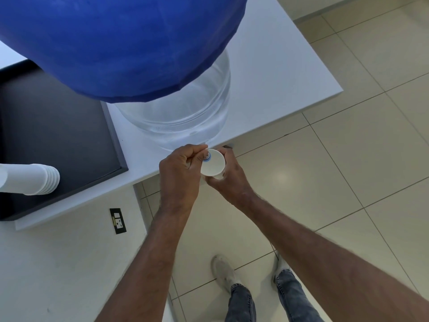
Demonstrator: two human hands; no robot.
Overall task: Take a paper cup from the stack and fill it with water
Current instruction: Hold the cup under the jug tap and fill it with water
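A white paper cup (pixel 214 163) is held upright just off the front edge of the white counter (pixel 278 77), under the small blue-and-white tap (pixel 206 156) of the large water jug (pixel 181 112). My right hand (pixel 228 175) is wrapped around the cup from the right. My left hand (pixel 180 169) has its fingers closed on the tap, right beside the cup's rim. The stack of paper cups (pixel 34 180) lies on its side at the far left. I cannot tell whether water is in the cup.
A blue cover (pixel 111 43) wraps the jug's upper part. A black tray (pixel 58 126) holds the cup stack. A wall socket (pixel 118 220) sits below the counter. Beige floor tiles (pixel 348 159) and my two feet (pixel 250 273) are below.
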